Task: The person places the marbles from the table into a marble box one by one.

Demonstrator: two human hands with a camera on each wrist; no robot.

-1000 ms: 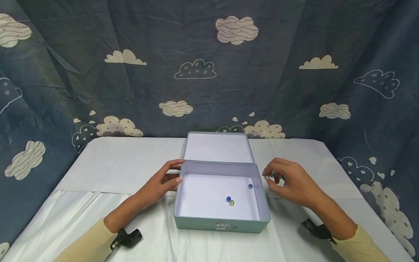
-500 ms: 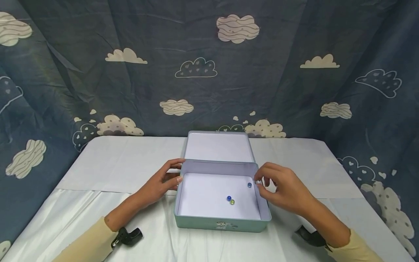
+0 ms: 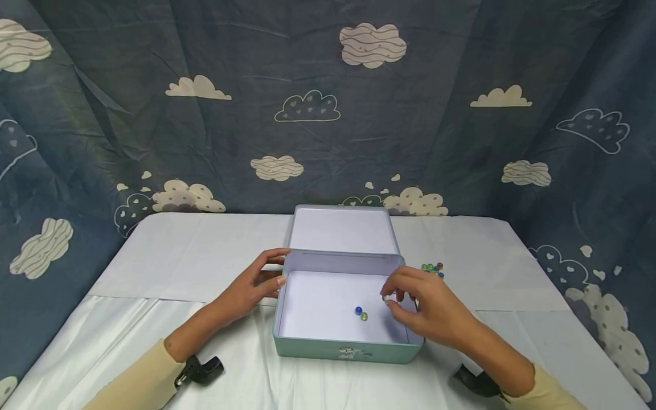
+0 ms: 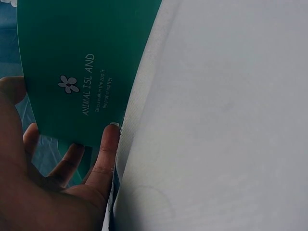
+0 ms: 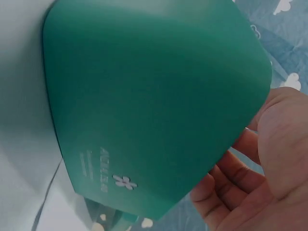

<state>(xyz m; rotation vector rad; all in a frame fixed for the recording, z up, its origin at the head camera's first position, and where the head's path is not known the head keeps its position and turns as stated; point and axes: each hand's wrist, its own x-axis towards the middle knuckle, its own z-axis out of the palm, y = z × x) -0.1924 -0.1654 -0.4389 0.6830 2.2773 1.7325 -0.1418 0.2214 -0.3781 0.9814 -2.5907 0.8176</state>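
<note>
A green tin box (image 3: 343, 348) with a pale inside stands on the table, its lid (image 3: 344, 230) folded back behind it. My left hand (image 3: 254, 283) rests against the box's left side, thumb at the rim and fingers fairly straight; the left wrist view shows fingers along the green wall (image 4: 82, 43). Over the box's right half, my right hand (image 3: 429, 303) pinches a clear whitish marble (image 3: 386, 297) between thumb and fingertips. On the box floor, a blue marble (image 3: 359, 311) lies beside a yellow-green marble (image 3: 364, 316). Another blue marble near the right wall is hidden by the hand.
Several coloured marbles (image 3: 433, 269) lie clustered on the white tablecloth (image 3: 476, 250), right of the box. Behind the table hangs a dark curtain (image 3: 318, 62) with cloud prints. A black wrist camera (image 3: 205, 370) is strapped on each arm.
My right hand has moved left with the pinched marble, from outside the box to over its inside. The marble cluster on the right has come into view. My left hand stays put.
</note>
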